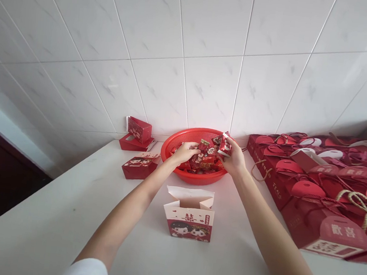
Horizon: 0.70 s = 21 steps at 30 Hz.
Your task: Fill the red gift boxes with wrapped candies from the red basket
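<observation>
Left hand (pixel 183 151) was down at the pile of glossy red wrapped sweets (pixel 205 162), fingers curled over it. Cannot tell if it had actually gripped anything. Right hand (pixel 235 158) was raised just above the basket rim, closed on a small glossy red packet (pixel 225 145) held between fingers and thumb.

The sweets lay inside a round red plastic mesh basket (pixel 173 143), which stood on the white table (pixel 53 224) against a white marble-look tile wall (pixel 208 87).

In front of the basket, between the forearms, stood a cream-and-red paper favour box (pixel 187 225) with a cartoon couple print, flaps up and open. Contents not visible from this view.

Left of the basket were three smaller red-and-cream paper boxes (pixel 140 166), one upright on top of another. Right of it, a dense bank of red gift boxes with rope handles (pixel 309 190) ran along the wall, some with white or red oval tags.
</observation>
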Tool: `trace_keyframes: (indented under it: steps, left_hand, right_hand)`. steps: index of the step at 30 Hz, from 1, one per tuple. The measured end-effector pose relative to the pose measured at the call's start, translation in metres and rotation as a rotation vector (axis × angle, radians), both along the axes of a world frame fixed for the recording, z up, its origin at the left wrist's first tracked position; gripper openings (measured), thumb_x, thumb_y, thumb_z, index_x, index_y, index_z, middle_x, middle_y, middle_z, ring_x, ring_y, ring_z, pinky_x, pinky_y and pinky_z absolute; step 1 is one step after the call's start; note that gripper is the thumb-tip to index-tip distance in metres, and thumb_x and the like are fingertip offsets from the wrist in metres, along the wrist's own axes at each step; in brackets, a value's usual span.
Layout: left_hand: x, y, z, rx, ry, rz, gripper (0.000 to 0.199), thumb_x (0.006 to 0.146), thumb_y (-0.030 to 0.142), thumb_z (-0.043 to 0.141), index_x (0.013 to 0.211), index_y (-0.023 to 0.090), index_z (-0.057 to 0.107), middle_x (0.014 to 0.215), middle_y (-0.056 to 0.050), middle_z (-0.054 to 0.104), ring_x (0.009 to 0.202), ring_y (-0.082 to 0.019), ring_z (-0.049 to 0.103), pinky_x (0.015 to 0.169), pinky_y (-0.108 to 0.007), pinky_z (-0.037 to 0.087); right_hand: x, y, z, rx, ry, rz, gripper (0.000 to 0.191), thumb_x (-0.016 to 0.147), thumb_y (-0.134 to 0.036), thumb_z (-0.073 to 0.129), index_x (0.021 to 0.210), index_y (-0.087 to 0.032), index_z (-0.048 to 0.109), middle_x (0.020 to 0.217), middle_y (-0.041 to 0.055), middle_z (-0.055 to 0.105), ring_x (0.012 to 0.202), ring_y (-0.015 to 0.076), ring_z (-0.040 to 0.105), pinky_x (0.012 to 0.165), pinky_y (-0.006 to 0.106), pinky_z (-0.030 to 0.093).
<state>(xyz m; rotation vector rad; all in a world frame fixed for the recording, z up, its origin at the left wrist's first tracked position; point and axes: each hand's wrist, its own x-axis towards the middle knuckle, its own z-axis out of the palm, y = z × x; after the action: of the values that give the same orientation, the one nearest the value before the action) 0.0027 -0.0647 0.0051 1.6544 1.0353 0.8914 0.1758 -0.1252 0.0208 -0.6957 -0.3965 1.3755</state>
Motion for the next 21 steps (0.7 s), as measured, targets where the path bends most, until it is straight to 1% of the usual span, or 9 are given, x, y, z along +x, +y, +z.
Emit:
trace_keyframes:
  steps: [4,7,11,14,17,21]
  left_hand:
    - [0.0,-0.001,-0.001,0.018,-0.046,0.013,0.021,0.071,0.021,0.075,0.091,0.015,0.071,0.093,-0.006,0.075,0.088,-0.022,0.069,0.081,-0.033,0.054]
    - [-0.001,0.0,-0.003,0.035,-0.042,0.012,0.024,0.073,0.02,0.072,0.097,0.016,0.071,0.092,-0.006,0.075,0.086,-0.021,0.069,0.079,-0.032,0.055]
    - [-0.002,0.005,-0.006,0.129,0.034,0.061,0.029,0.075,0.009,0.061,0.1,0.017,0.073,0.101,-0.005,0.076,0.09,-0.019,0.069,0.082,-0.029,0.054]
    - [-0.003,0.009,-0.006,0.188,0.121,0.128,0.03,0.076,0.005,0.055,0.095,0.017,0.074,0.101,-0.006,0.076,0.092,-0.019,0.07,0.082,-0.028,0.054]
    - [-0.001,0.011,-0.003,0.254,0.18,0.164,0.029,0.075,0.002,0.055,0.089,0.016,0.075,0.1,-0.006,0.077,0.096,-0.02,0.07,0.088,-0.03,0.053]
    - [0.0,0.008,0.001,0.314,0.16,0.132,0.026,0.075,0.003,0.059,0.09,0.016,0.076,0.105,-0.008,0.077,0.102,-0.022,0.07,0.093,-0.032,0.052]
  right_hand:
    - [0.001,0.001,-0.001,0.001,-0.015,0.022,0.013,0.078,-0.029,0.072,0.079,-0.02,0.063,0.065,-0.0018,0.067,0.055,0.0127,0.067,0.045,0.019,0.051]
    - [0.001,0.0,0.0,0.004,-0.015,0.028,0.012,0.079,-0.028,0.071,0.079,-0.02,0.063,0.066,-0.0017,0.068,0.054,0.0118,0.066,0.048,0.019,0.053]
    - [0.0,-0.001,0.001,-0.007,-0.009,0.019,0.01,0.08,-0.028,0.07,0.079,-0.019,0.064,0.069,-0.0007,0.07,0.054,0.0115,0.066,0.053,0.021,0.056]
    - [0.0,-0.001,0.001,-0.021,0.005,0.019,0.008,0.084,-0.026,0.066,0.08,-0.018,0.065,0.067,0.0003,0.07,0.052,0.0115,0.065,0.05,0.02,0.055]
    - [0.0,0.0,0.0,-0.011,-0.001,0.023,0.009,0.084,-0.026,0.065,0.08,-0.018,0.065,0.065,0.0006,0.069,0.051,0.012,0.064,0.045,0.019,0.052]
    - [0.0,0.0,0.002,-0.014,0.002,0.02,0.009,0.084,-0.026,0.065,0.08,-0.018,0.064,0.065,0.0001,0.069,0.051,0.0113,0.064,0.045,0.019,0.051]
